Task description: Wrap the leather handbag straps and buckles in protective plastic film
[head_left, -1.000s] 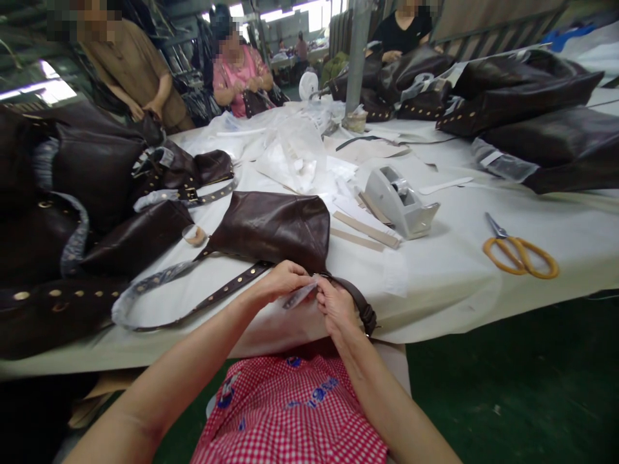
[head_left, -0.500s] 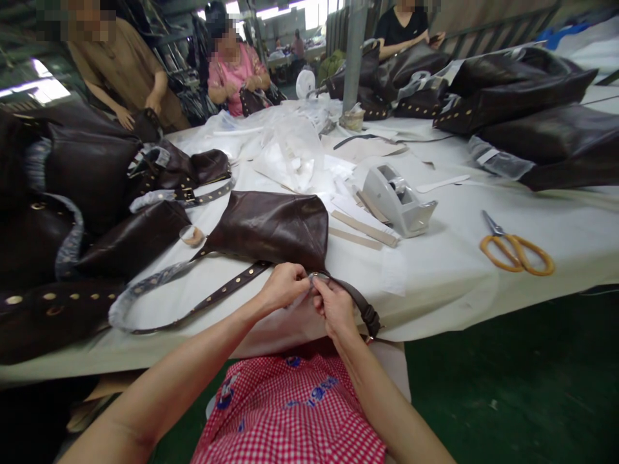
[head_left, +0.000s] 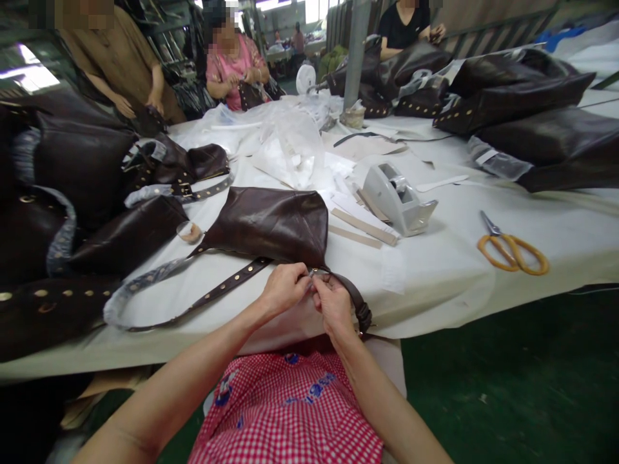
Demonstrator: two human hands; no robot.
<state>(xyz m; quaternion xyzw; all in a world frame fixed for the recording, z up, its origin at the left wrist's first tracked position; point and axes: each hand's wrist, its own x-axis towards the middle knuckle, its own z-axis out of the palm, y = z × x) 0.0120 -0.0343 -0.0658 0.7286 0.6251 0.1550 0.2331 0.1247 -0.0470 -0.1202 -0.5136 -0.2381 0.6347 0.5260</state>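
A dark brown leather bag (head_left: 275,222) lies on its side at the table's near edge. My left hand (head_left: 289,285) is closed in a pinch just below the bag's right corner. Fingertip to fingertip with it, my right hand (head_left: 333,301) pinches at the same spot. Between them shows a small pale, shiny bit, too small to name. A brown strap (head_left: 355,298) with a buckle curves past my right hand and over the edge. To the left loops a studded strap (head_left: 227,283), partly wrapped in clear plastic (head_left: 118,306).
Orange-handled scissors (head_left: 515,250) lie on the right, and a grey tape dispenser (head_left: 399,200) stands behind the bag's right end. More brown bags (head_left: 87,174) are piled at left and far right. A metal post (head_left: 356,58) rises mid-table. Several people work across the table.
The view has shifted slightly. Both hands remain pinched together at the bag's corner, with only small finger movement. The buckled strap end has swung slightly left.
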